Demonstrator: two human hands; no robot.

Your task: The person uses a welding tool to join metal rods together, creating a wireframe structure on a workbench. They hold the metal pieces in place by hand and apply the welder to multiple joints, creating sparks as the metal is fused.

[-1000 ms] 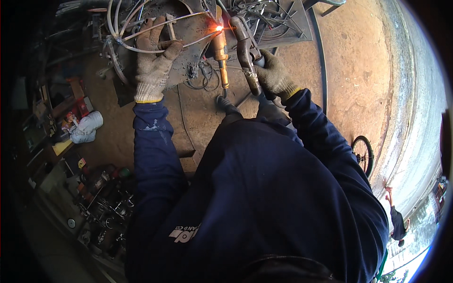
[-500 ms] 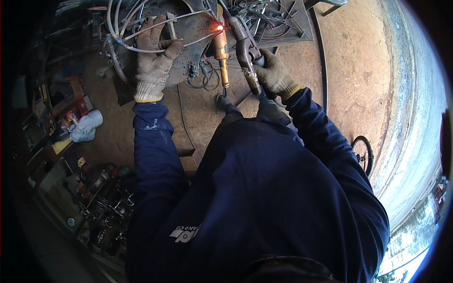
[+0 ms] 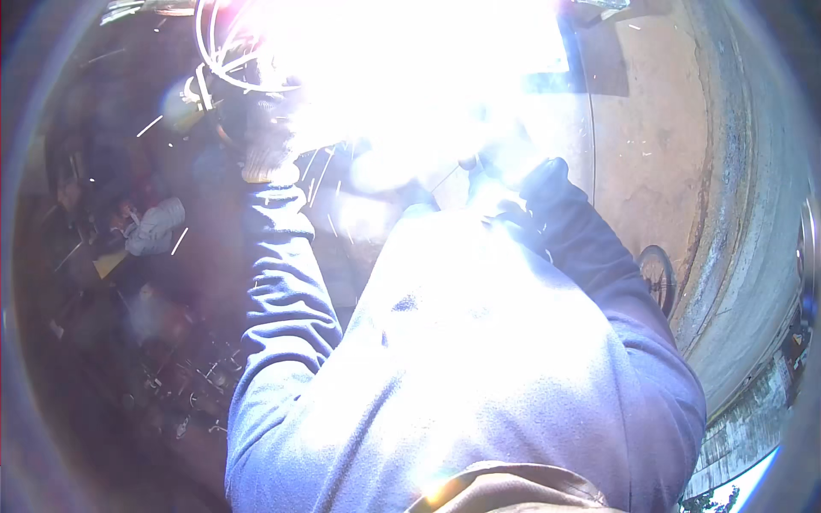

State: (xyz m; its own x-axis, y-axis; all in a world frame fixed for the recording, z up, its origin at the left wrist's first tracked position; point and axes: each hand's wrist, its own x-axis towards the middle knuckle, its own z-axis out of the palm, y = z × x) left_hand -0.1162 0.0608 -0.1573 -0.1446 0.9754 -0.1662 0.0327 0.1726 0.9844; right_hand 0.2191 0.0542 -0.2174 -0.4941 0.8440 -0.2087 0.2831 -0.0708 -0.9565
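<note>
A blinding white welding glare washes out the work surface and the middle of the view. My left hand (image 3: 272, 152), in a knitted glove, is at the bent metal rings (image 3: 224, 77); its wrist shows, its fingers are lost in the light. Half a second earlier its fingers were closed around a ring. My right hand (image 3: 511, 147) is almost wholly swallowed by the glare at the end of its dark sleeve. The welding tool it gripped in the earlier frame is hidden now. Bright sparks streak down past my left wrist.
At the left lies a crumpled pale cloth or bag (image 3: 156, 227), with dim clutter of metal parts (image 3: 192, 385) below it. A bicycle wheel (image 3: 657, 278) stands at the right on the brown floor (image 3: 650, 111).
The small red glow has become a white flare with flying sparks, hiding the bench, the orange tool and most of both hands. My forearms have hardly moved.
</note>
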